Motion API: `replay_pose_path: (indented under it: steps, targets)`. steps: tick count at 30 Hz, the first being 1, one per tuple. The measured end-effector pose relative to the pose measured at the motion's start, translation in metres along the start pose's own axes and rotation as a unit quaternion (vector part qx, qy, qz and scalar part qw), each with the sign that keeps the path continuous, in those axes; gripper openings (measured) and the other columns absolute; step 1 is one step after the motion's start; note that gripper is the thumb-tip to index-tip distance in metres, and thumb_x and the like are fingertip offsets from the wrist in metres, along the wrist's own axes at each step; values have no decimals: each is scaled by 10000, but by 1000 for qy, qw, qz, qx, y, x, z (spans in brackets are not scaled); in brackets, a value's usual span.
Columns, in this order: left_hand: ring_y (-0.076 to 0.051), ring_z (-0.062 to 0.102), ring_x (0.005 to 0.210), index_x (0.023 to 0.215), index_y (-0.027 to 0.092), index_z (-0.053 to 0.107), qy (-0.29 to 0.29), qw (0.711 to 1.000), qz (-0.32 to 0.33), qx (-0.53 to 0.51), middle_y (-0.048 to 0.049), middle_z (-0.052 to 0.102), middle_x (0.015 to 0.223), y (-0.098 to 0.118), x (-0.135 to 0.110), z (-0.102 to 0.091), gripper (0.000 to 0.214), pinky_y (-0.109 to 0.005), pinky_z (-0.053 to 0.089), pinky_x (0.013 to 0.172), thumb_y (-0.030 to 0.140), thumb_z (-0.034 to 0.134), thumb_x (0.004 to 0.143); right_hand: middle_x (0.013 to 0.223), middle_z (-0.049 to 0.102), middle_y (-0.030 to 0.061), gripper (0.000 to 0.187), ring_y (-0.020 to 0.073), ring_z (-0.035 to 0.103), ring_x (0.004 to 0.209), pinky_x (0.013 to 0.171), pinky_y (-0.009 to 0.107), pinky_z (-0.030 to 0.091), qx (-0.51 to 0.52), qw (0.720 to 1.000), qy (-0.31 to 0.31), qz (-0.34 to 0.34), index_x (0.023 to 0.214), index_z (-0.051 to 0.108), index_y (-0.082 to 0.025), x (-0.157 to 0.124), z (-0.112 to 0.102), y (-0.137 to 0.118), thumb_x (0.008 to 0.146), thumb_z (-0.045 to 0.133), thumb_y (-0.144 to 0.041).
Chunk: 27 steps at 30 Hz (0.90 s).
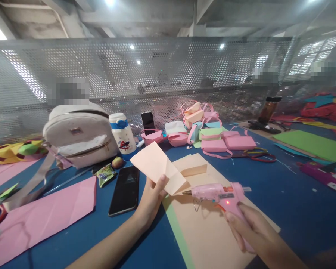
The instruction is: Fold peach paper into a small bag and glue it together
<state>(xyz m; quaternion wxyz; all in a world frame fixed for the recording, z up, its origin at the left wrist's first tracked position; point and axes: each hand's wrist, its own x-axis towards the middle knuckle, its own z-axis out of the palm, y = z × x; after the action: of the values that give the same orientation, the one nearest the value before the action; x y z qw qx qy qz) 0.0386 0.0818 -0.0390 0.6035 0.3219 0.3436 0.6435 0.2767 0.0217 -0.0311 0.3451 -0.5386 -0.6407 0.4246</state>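
Note:
My left hand point(152, 197) pinches a folded piece of peach paper point(159, 167) and holds it up off the table. My right hand point(248, 224) grips a pink hot glue gun point(217, 193) whose red light is on; its nozzle points left and nearly touches the lower corner of the folded paper. Under both hands lies a large peach sheet point(212, 231) with a green strip along its left edge. A small folded peach box shape point(192, 169) rests on that sheet behind the paper.
A black phone point(125, 190) lies flat left of my left hand. A white backpack point(78, 134), a bottle point(123, 136), pink paper sheets point(44, 216) and a pile of pink paper bags point(212, 134) sit on the blue table point(296, 201). A perforated metal screen point(168, 74) stands behind.

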Motion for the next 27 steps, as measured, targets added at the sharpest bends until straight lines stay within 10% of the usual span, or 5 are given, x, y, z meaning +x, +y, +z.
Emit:
replay_pose_path:
  steps: [27]
  targets:
    - [-360, 576, 1252, 1372, 203, 487, 14, 1000, 0, 17, -159, 667, 1274, 1, 2, 2, 772, -490, 491, 1039, 468, 811, 724, 469, 495, -9, 595, 158, 503, 475, 525, 286, 435, 15, 999, 10, 34, 574, 408, -247, -4, -7, -1, 846, 417, -775]
